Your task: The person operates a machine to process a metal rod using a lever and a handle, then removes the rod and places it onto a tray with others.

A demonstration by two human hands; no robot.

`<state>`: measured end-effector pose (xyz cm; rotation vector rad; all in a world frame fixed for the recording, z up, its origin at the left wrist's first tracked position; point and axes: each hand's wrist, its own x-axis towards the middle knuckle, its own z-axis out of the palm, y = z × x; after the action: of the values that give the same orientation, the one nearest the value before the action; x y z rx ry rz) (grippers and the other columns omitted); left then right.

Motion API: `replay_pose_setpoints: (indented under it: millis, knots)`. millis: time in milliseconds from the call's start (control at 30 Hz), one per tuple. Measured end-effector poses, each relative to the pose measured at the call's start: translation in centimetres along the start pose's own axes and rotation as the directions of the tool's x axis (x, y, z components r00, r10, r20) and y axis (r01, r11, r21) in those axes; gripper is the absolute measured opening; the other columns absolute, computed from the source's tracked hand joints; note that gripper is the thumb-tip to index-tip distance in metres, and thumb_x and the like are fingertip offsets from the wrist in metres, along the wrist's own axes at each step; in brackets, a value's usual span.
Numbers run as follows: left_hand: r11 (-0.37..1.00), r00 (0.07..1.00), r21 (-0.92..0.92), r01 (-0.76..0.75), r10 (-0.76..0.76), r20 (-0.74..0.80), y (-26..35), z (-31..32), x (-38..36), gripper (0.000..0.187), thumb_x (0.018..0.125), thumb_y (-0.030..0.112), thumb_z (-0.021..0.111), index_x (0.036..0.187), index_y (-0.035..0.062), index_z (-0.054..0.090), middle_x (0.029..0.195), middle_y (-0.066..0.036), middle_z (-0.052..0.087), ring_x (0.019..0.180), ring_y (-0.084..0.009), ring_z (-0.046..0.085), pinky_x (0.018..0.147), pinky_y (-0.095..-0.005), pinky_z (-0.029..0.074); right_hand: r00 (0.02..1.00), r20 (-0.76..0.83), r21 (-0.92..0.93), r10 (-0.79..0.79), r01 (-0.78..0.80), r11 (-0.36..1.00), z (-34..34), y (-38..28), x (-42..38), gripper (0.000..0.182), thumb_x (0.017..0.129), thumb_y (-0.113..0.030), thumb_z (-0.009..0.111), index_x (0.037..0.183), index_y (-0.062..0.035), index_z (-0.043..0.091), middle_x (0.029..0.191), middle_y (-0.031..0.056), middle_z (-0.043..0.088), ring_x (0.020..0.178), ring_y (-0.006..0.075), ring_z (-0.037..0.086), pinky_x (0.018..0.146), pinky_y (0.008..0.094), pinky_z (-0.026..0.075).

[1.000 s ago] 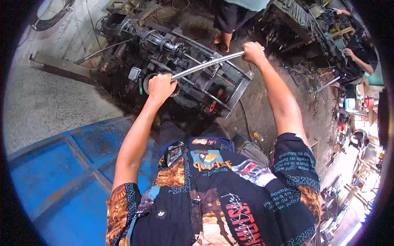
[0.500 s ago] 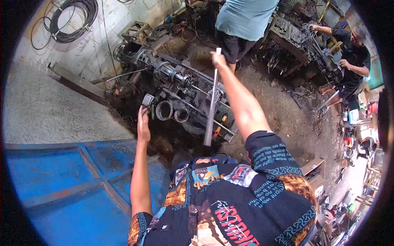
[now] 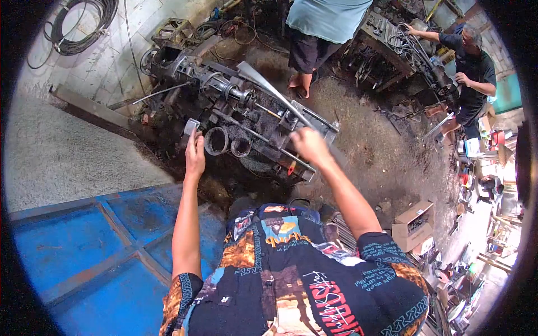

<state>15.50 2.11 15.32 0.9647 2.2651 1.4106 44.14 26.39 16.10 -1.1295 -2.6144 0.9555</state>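
Steel bar [image 3: 269, 92] gripped in right hand [image 3: 310, 147], blurred, slanting up and away over dark, greasy machine [image 3: 246, 120] on dirt floor. Left hand [image 3: 194, 157] open, fingers stretched, touching or just short of small grey box [image 3: 191, 127] at machine's near edge, beside two rings [image 3: 216, 141]. Blue panel [image 3: 84, 246] below left. Barefoot person [image 3: 319, 25] standing just beyond bar's far end; another person [image 3: 473, 67] at bench, well apart. Likely risks: bar swinging into barefoot person's legs, slipping from one-handed grip, or dropping onto left hand so near machine; greasy metal making a slip likelier.
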Motion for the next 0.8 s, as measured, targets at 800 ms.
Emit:
replay_pose_setpoints:
  millis: [800]
  knots:
    - [0.998, 0.996, 0.046, 0.045, -0.042, -0.073, -0.9, 1.1, -2.1, 0.048, 0.102, 0.030, 0.045, 0.138, -0.0015, 0.045, 0.120, -0.015, 0.064, 0.109, -0.0241, 0.061, 0.093, -0.0345, 0.046, 0.730, -0.552, -0.177, -0.403, 0.370, 0.912, -0.9, 0.1, 3.3, 0.032, 0.086, -0.014, 0.062, 0.117, -0.0078, 0.062, 0.095, 0.0154, 0.060, 0.087, 0.0361, 0.059, 0.079, 0.0454, 0.048]
